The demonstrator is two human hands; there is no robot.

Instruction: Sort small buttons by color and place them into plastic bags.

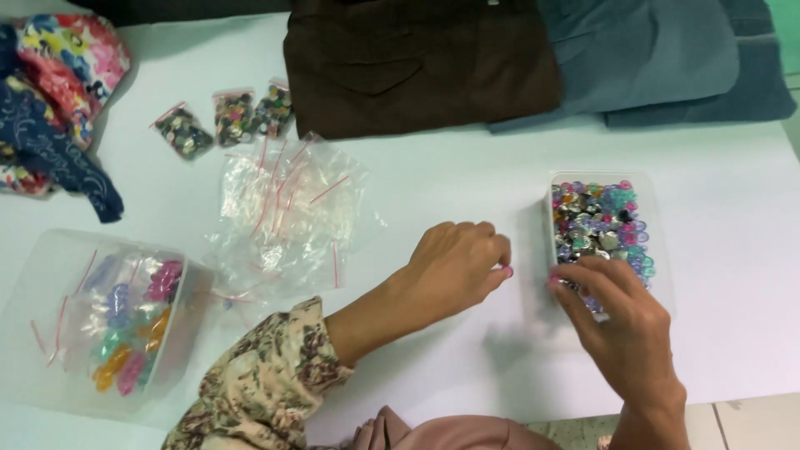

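Observation:
A clear plastic tub [659, 217] full of small coloured and silver snap buttons stands on the white table at the right. My right hand [621, 329] rests on its near end, fingers down among the buttons; I cannot tell if it grips any. My left hand [457, 265] hovers just left of the tub, with thumb and forefinger pinched on a small pink button [507, 271]. The left arm wears a flowered sleeve [262, 387].
A heap of empty clear zip bags [287, 208] lies centre-left. A clear tub [50, 275] holding bagged coloured buttons sits at lower left. Three filled small bags [229, 117], folded brown cloth [417, 62], blue cloth [658, 58] and patterned fabric [54, 92] line the far side.

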